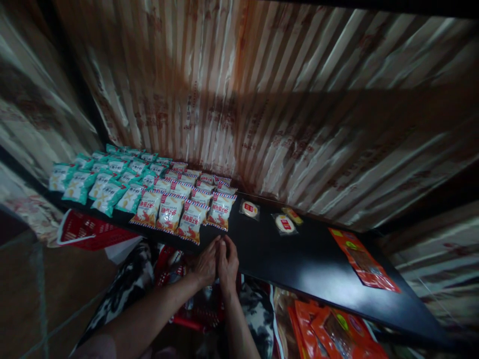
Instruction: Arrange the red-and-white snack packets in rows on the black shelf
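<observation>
My left hand (207, 263) and my right hand (227, 263) rest together at the front edge of a black shelf (318, 264), fingers pressed side by side on the edge. I see nothing held in either. Just beyond them lie rows of red-and-white snack packets (187, 207). Further left are rows of green-and-white snack packets (108, 182). Two small round wrapped cakes (250, 209) (285, 224) lie right of the packets, with a small yellow wrapped piece (292, 215) behind them.
A flat orange packet (362, 262) lies on the shelf's right part. More orange packets (329, 331) sit below the shelf at right. A red basket (84, 232) stands on the floor at left. A corrugated striped wall (262, 99) backs the shelf.
</observation>
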